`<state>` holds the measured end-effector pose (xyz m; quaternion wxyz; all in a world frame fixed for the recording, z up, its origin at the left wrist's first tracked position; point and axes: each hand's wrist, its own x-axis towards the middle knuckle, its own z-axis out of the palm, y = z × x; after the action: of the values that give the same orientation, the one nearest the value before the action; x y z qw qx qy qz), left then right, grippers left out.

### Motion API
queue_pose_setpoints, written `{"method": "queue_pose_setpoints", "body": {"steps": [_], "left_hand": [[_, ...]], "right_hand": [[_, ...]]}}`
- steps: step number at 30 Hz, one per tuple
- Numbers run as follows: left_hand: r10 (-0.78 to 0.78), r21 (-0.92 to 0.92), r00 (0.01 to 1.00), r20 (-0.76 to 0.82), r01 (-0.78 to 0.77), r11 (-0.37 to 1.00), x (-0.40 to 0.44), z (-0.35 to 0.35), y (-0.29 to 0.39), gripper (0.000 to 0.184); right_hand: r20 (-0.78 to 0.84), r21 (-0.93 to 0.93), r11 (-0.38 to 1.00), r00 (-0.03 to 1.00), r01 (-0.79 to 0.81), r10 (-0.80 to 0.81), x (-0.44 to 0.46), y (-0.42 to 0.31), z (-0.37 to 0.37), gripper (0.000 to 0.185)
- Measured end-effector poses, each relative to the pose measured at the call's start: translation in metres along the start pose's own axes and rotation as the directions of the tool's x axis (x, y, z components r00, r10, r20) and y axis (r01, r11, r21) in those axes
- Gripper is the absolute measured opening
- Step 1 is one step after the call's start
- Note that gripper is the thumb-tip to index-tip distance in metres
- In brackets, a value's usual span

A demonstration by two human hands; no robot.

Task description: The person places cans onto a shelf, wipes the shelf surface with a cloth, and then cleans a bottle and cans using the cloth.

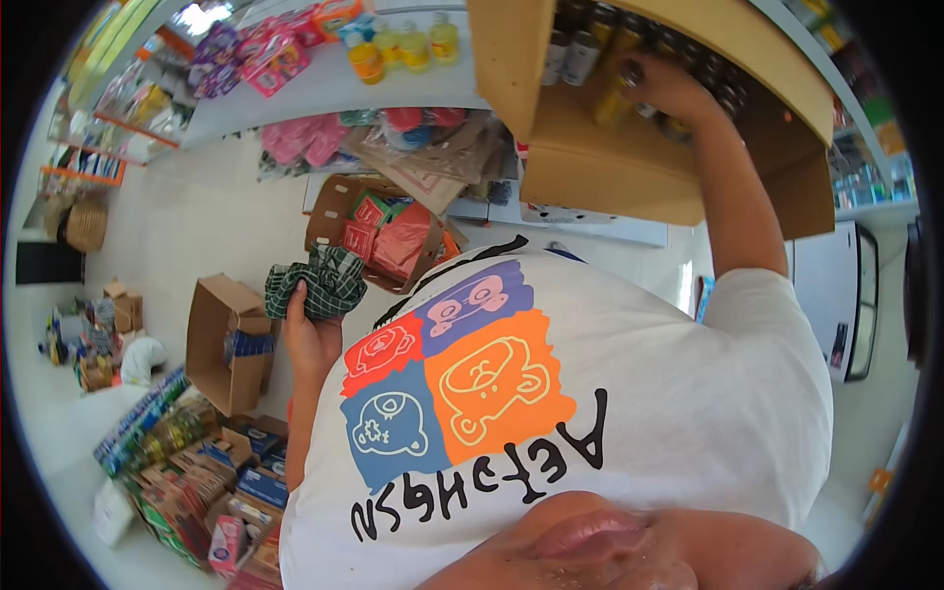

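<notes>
Within the closed grip of the right hand (674, 90), a can (630, 74) is sitting inside the cardboard box (610, 172), close packing probably risking knocks against neighbouring cans (580, 59), while the left hand (311, 339) is clutching checked cloth (320, 282).

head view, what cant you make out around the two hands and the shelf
- Right hand's grip on the round-ended container: head view, too small and shaded.
- Rear of the large brown cardboard box: head view, cut off by the top edge.
- Full shape of the green-and-white checked cloth in the left hand: head view, hidden by its folds.
- Print on the small yellow bottles: head view, too small.
</notes>
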<state>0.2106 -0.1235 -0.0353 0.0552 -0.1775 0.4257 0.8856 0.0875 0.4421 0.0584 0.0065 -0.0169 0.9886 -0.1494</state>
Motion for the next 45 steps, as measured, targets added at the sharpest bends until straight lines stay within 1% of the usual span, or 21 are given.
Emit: {"method": "queue_pose_setpoints", "body": {"steps": [1,3,4,6,7,9,10,12,20,26,31,33,34,35,36,37,39,40,42,43,45], "left_hand": [[-0.018,0.018,0.999,0.038,0.017,1.0,0.006,0.009,-0.001,0.027],[-0.045,0.046,0.995,0.088,0.041,0.998,0.016,0.028,-0.003,0.029],[-0.042,0.065,0.994,0.105,0.035,0.997,0.022,0.037,-0.006,0.03],[-0.046,0.088,0.99,0.132,0.034,0.995,0.026,0.053,-0.008,0.032],[-0.054,0.093,0.988,0.147,0.041,0.995,0.027,0.06,-0.01,0.033],[-0.067,0.102,0.984,0.167,0.05,0.994,0.03,0.065,-0.011,0.033],[-0.069,0.11,0.982,0.174,0.05,0.993,0.031,0.065,-0.013,0.034],[-0.07,0.115,0.982,0.177,0.05,0.992,0.033,0.063,-0.014,0.034],[-0.044,0.073,0.995,0.09,0.037,0.997,0.025,0.041,-0.011,0.03],[-0.03,0.047,0.998,0.05,0.027,0.999,0.018,0.025,-0.008,0.026],[-0.013,0.043,1.0,0.027,0.011,0.999,0.016,0.022,-0.007,0.024],[-0.008,0.04,1.0,0.029,0.007,0.999,0.017,0.022,-0.007,0.023],[-0.008,0.035,0.999,0.033,0.007,0.999,0.017,0.022,-0.006,0.023],[-0.009,0.032,0.999,0.036,0.008,0.999,0.017,0.021,-0.006,0.023],[-0.009,0.031,0.999,0.034,0.008,0.999,0.018,0.02,-0.006,0.023],[-0.012,0.03,0.999,0.033,0.011,0.999,0.018,0.019,-0.006,0.023],[-0.012,0.029,0.999,0.035,0.011,1.0,0.018,0.017,-0.008,0.023],[-0.018,0.024,0.999,0.036,0.017,1.0,0.017,0.017,-0.007,0.024],[-0.015,0.016,0.999,0.04,0.015,1.0,0.017,0.017,-0.005,0.024],[-0.014,0.009,0.999,0.05,0.014,1.0,0.017,0.016,-0.005,0.025],[-0.002,-0.007,0.998,0.061,0.002,1.0,0.017,0.013,-0.004,0.026]], "right_hand": [[-0.068,-0.05,0.998,0.997,-0.047,0.044,0.012,0.011,0.016,0.055],[-0.321,-0.169,0.985,0.944,0.021,-0.075,0.026,0.028,0.05,0.056],[-0.326,-0.164,0.986,0.944,0.003,-0.057,0.043,0.046,0.072,0.056],[-0.538,-0.361,0.932,0.808,0.035,-0.24,0.068,0.075,0.101,0.055],[-0.542,-0.36,0.933,0.808,0.023,-0.229,0.065,0.073,0.098,0.055],[-0.61,-0.455,0.874,0.655,0.171,-0.446,0.058,0.053,0.084,0.04],[-0.611,-0.455,0.875,0.657,0.165,-0.441,0.055,0.037,0.076,0.04],[-0.745,-0.382,0.924,0.59,0.006,-0.311,0.052,0.011,0.063,0.043],[-0.675,-0.303,0.953,0.709,-0.014,-0.204,0.052,0.051,0.07,0.052],[-0.389,-0.189,0.982,0.917,0.011,-0.086,0.049,0.062,0.058,0.066],[-0.236,-0.186,0.982,0.97,0.02,-0.064,0.052,0.06,0.052,0.077],[-0.429,-0.217,0.971,0.884,0.099,-0.186,0.058,0.066,0.062,0.078],[-0.429,-0.218,0.971,0.883,0.101,-0.188,0.063,0.067,0.067,0.078],[-0.607,-0.313,0.93,0.713,0.192,-0.351,0.064,0.054,0.069,0.074],[-0.727,-0.422,0.871,0.48,0.249,-0.49,0.062,0.044,0.069,0.069],[-0.727,-0.423,0.871,0.48,0.251,-0.491,0.055,0.038,0.061,0.069],[-0.4,0.11,0.887,0.837,0.449,-0.374,0.035,0.023,0.042,0.051],[-0.4,0.108,0.887,0.836,0.45,-0.375,0.028,0.019,0.048,0.051],[-0.618,-0.472,0.814,0.532,0.338,-0.579,0.015,0.006,0.064,0.047],[-0.619,-0.478,0.81,0.523,0.341,-0.586,0.01,-0.004,0.063,0.047],[-0.517,-0.375,0.644,0.426,0.667,-0.743,-0.002,-0.038,0.06,0.039]]}}
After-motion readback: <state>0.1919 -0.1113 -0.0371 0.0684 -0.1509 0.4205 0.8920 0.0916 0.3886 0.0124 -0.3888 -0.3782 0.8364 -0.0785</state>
